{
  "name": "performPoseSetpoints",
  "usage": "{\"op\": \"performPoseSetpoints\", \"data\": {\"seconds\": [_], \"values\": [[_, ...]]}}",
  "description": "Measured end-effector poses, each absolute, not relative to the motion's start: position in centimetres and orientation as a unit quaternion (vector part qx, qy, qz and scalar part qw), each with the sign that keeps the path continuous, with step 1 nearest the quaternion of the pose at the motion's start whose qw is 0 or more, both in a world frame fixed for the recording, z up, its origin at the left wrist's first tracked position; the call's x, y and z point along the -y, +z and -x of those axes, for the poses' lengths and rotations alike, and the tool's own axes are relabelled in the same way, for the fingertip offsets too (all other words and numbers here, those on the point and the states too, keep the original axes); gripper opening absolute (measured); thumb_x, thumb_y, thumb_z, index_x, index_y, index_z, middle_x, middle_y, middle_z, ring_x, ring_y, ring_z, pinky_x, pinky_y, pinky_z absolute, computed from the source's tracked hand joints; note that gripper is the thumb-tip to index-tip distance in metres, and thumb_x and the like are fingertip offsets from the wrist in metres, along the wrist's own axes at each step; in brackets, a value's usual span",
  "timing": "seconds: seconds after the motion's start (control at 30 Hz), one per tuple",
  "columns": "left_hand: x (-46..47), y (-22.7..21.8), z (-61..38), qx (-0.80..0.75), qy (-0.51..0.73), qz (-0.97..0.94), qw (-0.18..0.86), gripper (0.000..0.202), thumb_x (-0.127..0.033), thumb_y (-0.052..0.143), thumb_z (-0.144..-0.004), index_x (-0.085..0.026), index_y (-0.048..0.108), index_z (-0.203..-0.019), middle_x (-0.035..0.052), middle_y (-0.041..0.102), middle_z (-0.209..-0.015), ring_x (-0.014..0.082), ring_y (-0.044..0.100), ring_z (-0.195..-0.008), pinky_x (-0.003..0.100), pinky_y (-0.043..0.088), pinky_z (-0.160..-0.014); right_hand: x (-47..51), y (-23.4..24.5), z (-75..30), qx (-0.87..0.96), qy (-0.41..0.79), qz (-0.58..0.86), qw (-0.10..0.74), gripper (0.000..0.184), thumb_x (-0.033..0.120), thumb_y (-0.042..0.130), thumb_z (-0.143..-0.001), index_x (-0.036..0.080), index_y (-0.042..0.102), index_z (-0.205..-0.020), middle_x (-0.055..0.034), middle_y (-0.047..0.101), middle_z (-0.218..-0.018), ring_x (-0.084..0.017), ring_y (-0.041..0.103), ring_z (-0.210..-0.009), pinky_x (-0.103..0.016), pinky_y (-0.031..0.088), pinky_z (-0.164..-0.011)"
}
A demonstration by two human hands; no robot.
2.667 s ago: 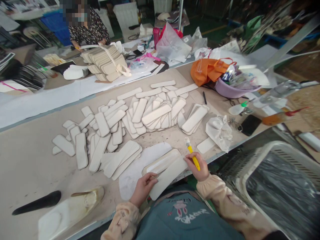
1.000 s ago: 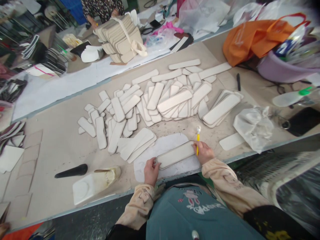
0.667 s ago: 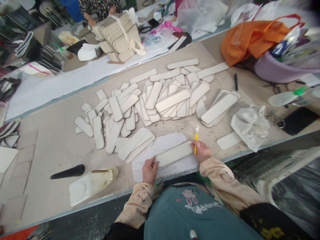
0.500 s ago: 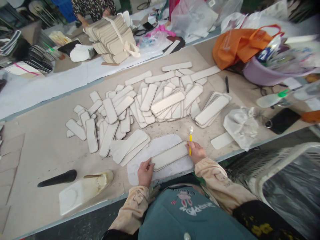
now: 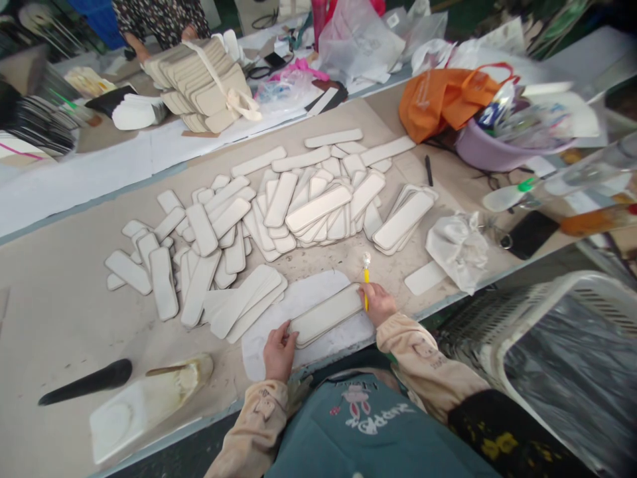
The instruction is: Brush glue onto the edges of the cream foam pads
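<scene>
My left hand point(image 5: 279, 352) pinches the near left end of a long off-white strip point(image 5: 326, 315) with rounded corners. At its right end, my right hand point(image 5: 379, 305) grips the strip's edge. A thin yellow stick point(image 5: 367, 285) with a whitish, lumpy tip stands up between the right-hand fingers. Another edge shows under the strip, so it seems to be a small stack. Beneath lies a white paper sheet point(image 5: 311, 295) at the table's front edge. Several similar strips point(image 5: 249, 302) are fanned out just left of the sheet, and a large loose heap of strips point(image 5: 318, 206) lies beyond.
At left front are a cut-open white plastic bottle point(image 5: 124, 411) with a stick in it and a black tapered tool point(image 5: 87, 382). On the right sit a white pouch point(image 5: 458, 252), a phone point(image 5: 530, 234), a purple basin point(image 5: 490, 151) and a basket point(image 5: 517, 332). Across the table, a person point(image 5: 162, 23) stands behind bundled pieces.
The whole view has shifted, so the table's things appear further left. Both hands keep their hold on the strip, which stays over the paper sheet.
</scene>
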State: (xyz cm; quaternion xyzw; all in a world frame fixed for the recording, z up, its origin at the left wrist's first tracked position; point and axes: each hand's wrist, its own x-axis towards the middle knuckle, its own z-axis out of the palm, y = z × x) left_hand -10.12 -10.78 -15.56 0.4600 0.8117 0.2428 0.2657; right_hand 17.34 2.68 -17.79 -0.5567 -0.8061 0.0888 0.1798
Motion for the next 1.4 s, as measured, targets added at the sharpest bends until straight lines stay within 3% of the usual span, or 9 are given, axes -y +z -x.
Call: {"op": "performPoseSetpoints", "data": {"seconds": [0.17, 0.3, 0.4, 0.53, 0.8, 0.93, 1.1, 1.27, 1.4], "values": [[10.8, -15.6, 10.3, -0.810, 0.225, -0.479, 0.254, 0.043, -0.045, 0.054, -0.077, -0.019, 0.063, -0.110, 0.0014, 0.056, -0.074, 0.0162, 0.057, -0.069, 0.032, 0.048, -0.068, -2.6, -16.1, -17.4, 0.793, 0.105, 0.555, 0.227, 0.014, 0.024, 0.045, -0.088, 0.020, 0.058, -0.093, -0.0098, 0.063, -0.093, -0.021, 0.057, -0.092, -0.033, 0.048, -0.080], [10.7, -15.6, 10.4, -0.805, 0.221, -0.487, 0.256, 0.045, -0.048, 0.053, -0.077, -0.020, 0.062, -0.111, 0.0010, 0.056, -0.075, 0.0163, 0.057, -0.068, 0.032, 0.049, -0.068, -0.6, -14.5, -15.4, 0.843, 0.146, 0.442, 0.269, 0.010, 0.020, 0.049, -0.086, 0.020, 0.057, -0.091, -0.0107, 0.059, -0.118, -0.022, 0.047, -0.117, -0.039, 0.039, -0.098], [10.7, -15.5, 10.4, -0.804, 0.224, -0.485, 0.261, 0.047, -0.049, 0.053, -0.076, -0.020, 0.062, -0.111, 0.0008, 0.056, -0.074, 0.0160, 0.056, -0.066, 0.032, 0.049, -0.066, 1.6, -14.5, -12.4, 0.888, 0.181, 0.348, 0.240, 0.010, 0.022, 0.050, -0.086, 0.020, 0.058, -0.093, -0.0111, 0.055, -0.125, -0.022, 0.038, -0.127, -0.042, 0.033, -0.104], [10.6, -15.3, 10.4, -0.803, 0.220, -0.484, 0.269, 0.047, -0.048, 0.053, -0.076, -0.019, 0.062, -0.112, 0.0012, 0.056, -0.074, 0.0162, 0.056, -0.067, 0.032, 0.049, -0.068, 3.1, -16.1, -10.3, 0.918, 0.204, 0.276, 0.201, 0.018, 0.032, 0.057, -0.084, 0.018, 0.057, -0.095, -0.0143, 0.053, -0.126, -0.023, 0.036, -0.129, -0.045, 0.032, -0.104], [10.5, -15.5, 10.3, -0.807, 0.200, -0.494, 0.256, 0.043, -0.045, 0.052, -0.078, -0.021, 0.061, -0.112, 0.0016, 0.054, -0.076, 0.0179, 0.056, -0.073, 0.034, 0.048, -0.071, 0.3, -17.6, -16.9, 0.885, 0.194, 0.367, 0.211, 0.019, 0.032, 0.059, -0.082, 0.019, 0.056, -0.095, -0.0145, 0.050, -0.130, -0.024, 0.040, -0.127, -0.047, 0.036, -0.102], [10.4, -15.4, 10.2, -0.809, 0.190, -0.495, 0.253, 0.043, -0.042, 0.051, -0.079, -0.019, 0.060, -0.114, 0.0018, 0.053, -0.076, 0.0175, 0.056, -0.072, 0.033, 0.047, -0.070, -1.1, -17.6, -19.8, 0.856, 0.174, 0.434, 0.222, 0.015, 0.029, 0.056, -0.084, 0.019, 0.055, -0.094, -0.0152, 0.055, -0.125, -0.026, 0.043, -0.124, -0.049, 0.040, -0.099], [10.4, -15.2, 9.9, -0.815, 0.192, -0.490, 0.243, 0.041, -0.038, 0.051, -0.078, -0.019, 0.060, -0.113, 0.0017, 0.053, -0.075, 0.0172, 0.055, -0.069, 0.034, 0.047, -0.069, -2.3, -17.5, -20.2, 0.816, 0.181, 0.483, 0.260, 0.013, 0.026, 0.053, -0.085, 0.019, 0.051, -0.096, -0.0137, 0.059, -0.117, -0.024, 0.054, -0.110, -0.042, 0.048, -0.090], [10.5, -15.4, 9.8, -0.810, 0.212, -0.490, 0.241, 0.038, -0.036, 0.052, -0.078, -0.021, 0.061, -0.111, 0.0017, 0.053, -0.076, 0.0170, 0.056, -0.070, 0.034, 0.048, -0.070, -3.1, -17.2, -19.1, 0.822, 0.176, 0.476, 0.259, 0.012, 0.023, 0.051, -0.083, 0.020, 0.053, -0.095, -0.0097, 0.064, -0.099, -0.023, 0.058, -0.100, -0.039, 0.049, -0.086], [10.5, -15.3, 9.6, -0.805, 0.238, -0.487, 0.241, 0.034, -0.034, 0.053, -0.077, -0.022, 0.061, -0.108, 0.0023, 0.053, -0.081, 0.0156, 0.054, -0.067, 0.033, 0.048, -0.069, -3.1, -17.0, -18.8, 0.811, 0.183, 0.491, 0.261, 0.014, 0.023, 0.050, -0.083, 0.022, 0.051, -0.097, -0.0081, 0.063, -0.097, -0.024, 0.057, -0.099, -0.039, 0.048, -0.086]]}}
